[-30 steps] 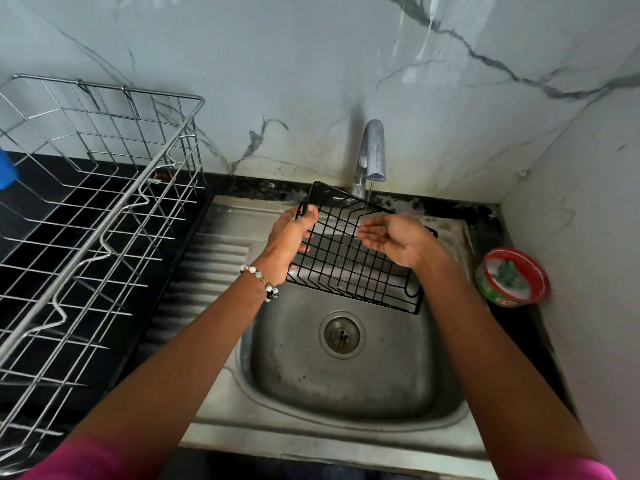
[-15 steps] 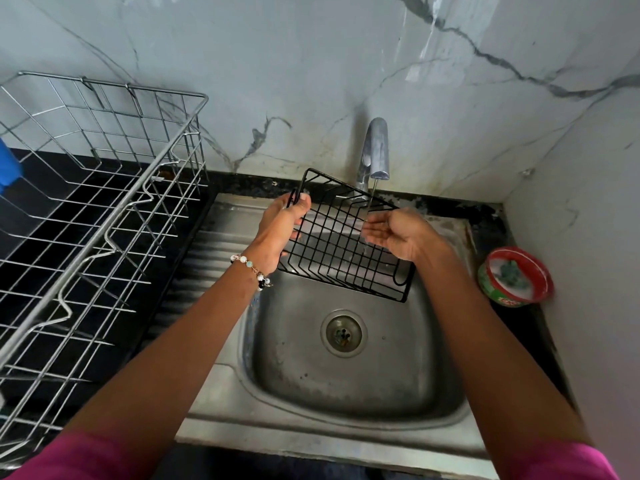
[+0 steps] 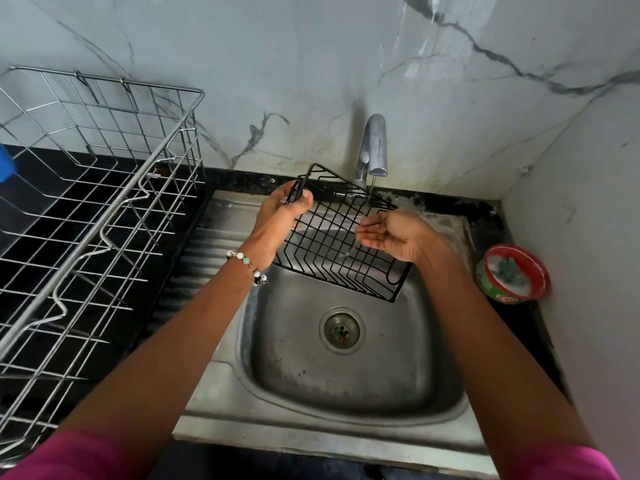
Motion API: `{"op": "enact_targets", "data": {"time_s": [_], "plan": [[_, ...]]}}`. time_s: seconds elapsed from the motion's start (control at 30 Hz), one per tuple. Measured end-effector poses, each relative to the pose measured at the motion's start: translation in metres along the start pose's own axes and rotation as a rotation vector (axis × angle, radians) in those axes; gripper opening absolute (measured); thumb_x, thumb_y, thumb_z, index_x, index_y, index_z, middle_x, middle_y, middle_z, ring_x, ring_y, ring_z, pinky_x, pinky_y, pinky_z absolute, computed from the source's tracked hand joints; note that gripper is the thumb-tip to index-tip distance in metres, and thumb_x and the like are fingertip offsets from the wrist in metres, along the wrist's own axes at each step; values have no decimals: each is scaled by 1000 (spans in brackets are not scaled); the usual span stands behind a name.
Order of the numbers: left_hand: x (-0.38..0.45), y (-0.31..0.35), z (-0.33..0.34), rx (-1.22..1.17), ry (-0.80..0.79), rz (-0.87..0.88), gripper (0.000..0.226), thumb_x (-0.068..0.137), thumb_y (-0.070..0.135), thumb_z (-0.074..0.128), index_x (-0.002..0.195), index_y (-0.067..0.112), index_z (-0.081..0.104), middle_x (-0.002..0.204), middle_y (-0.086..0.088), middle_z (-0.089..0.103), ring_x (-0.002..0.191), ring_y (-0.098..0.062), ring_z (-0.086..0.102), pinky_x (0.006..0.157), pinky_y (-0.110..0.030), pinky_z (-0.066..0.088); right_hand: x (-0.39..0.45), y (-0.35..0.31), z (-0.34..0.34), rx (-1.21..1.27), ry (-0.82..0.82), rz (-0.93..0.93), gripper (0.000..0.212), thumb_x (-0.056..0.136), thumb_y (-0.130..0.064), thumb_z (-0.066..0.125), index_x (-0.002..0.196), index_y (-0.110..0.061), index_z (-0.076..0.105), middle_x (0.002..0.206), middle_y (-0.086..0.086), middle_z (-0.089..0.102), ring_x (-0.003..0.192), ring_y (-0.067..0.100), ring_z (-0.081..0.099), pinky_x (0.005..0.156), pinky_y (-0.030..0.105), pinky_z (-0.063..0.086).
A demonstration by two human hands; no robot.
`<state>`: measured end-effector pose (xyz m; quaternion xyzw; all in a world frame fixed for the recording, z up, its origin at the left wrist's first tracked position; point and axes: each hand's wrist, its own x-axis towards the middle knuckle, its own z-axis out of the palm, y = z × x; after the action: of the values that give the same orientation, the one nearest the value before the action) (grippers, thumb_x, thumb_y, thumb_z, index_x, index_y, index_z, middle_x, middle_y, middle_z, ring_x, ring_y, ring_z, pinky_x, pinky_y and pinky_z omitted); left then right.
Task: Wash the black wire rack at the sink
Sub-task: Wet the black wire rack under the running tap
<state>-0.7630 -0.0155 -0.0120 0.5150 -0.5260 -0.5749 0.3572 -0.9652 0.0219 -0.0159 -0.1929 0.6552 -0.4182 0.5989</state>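
Observation:
The black wire rack (image 3: 332,244) hangs tilted over the steel sink (image 3: 346,375), its far corner raised toward the tap (image 3: 373,147). My left hand (image 3: 282,211) grips the rack's upper left corner. My right hand (image 3: 394,235) is cupped palm-up, fingers apart, over the rack's right part, below the spout. A thin stream of water runs from the tap past my right fingers onto the rack.
A large silver wire dish rack (image 3: 86,220) stands on the black counter at the left. A red-rimmed green tub (image 3: 514,273) with a scrubber sits on the counter at the right. The drain (image 3: 342,330) lies in the basin's middle. Marble walls close the back and right.
My left hand has lifted the rack's left corner higher and tilted it more steeply. My right hand stays cupped under the tap.

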Motion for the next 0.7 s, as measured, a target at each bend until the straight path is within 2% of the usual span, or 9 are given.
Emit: {"op": "enact_targets", "data": {"time_s": [0.07, 0.1, 0.17, 0.23, 0.3, 0.4, 0.47, 0.57, 0.7], "plan": [[1, -1, -1, 4, 13, 2, 46, 91, 31, 63, 135, 25, 50, 117, 0, 61, 116, -24, 56, 94, -38, 46, 5, 2, -2, 10, 52, -27, 32, 98, 2, 29, 89, 2, 59, 92, 19, 63, 83, 26, 63, 86, 36, 52], [2, -1, -2, 8, 19, 6, 44, 91, 30, 64, 133, 26, 51, 113, 2, 61, 123, -28, 53, 103, -44, 41, 6, 2, -3, 17, 18, -24, 32, 98, 2, 29, 92, 3, 60, 93, 20, 64, 86, 27, 64, 87, 37, 53], [4, -2, -5, 7, 32, 6, 41, 90, 30, 64, 129, 26, 53, 111, 2, 61, 127, -30, 49, 108, -48, 35, 3, 2, -3, 29, -65, -7, 32, 98, 4, 29, 102, 8, 61, 99, 23, 66, 95, 32, 66, 91, 39, 52], [5, -3, -6, -8, 40, 1, 43, 90, 28, 64, 131, 23, 53, 120, -4, 63, 126, -30, 49, 104, -45, 40, 0, 0, -1, 56, -50, -21, 31, 98, 3, 30, 102, 8, 60, 98, 22, 66, 96, 32, 65, 91, 38, 52], [5, -5, -6, -33, 45, 6, 44, 91, 26, 64, 133, 19, 53, 124, -6, 63, 123, -28, 53, 87, -31, 47, 0, -2, -1, 69, 15, -57, 30, 98, 3, 31, 97, 5, 60, 94, 19, 65, 95, 30, 64, 89, 36, 52], [5, -7, -5, -53, 65, 1, 44, 91, 31, 63, 133, 21, 53, 114, 2, 66, 99, -12, 61, 69, -23, 43, -1, -3, 0, 81, -79, -59, 33, 95, 9, 29, 103, 6, 61, 101, 21, 68, 97, 29, 67, 88, 36, 54], [6, -12, -5, -64, 81, -30, 44, 91, 39, 61, 133, 28, 52, 105, 10, 66, 90, -7, 57, 69, -27, 42, -3, -5, 2, 89, -91, -62, 35, 94, 11, 28, 103, 7, 61, 101, 21, 69, 95, 29, 68, 87, 36, 54], [7, -23, -1, -94, 69, -77, 34, 93, 45, 56, 126, 38, 53, 100, 8, 64, 89, -13, 55, 66, -30, 40, -3, -6, 3, 36, -12, -94, 32, 96, 8, 30, 94, 3, 61, 100, 19, 66, 92, 26, 65, 89, 36, 53], [8, -37, 7, -178, 13, -113, 33, 93, 34, 53, 124, 44, 52, 105, 6, 67, 97, -16, 59, 79, -40, 40, -10, -6, 2, -52, -141, -56, 38, 92, 14, 27, 107, 8, 61, 107, 24, 66, 102, 32, 66, 94, 41, 51]]}}
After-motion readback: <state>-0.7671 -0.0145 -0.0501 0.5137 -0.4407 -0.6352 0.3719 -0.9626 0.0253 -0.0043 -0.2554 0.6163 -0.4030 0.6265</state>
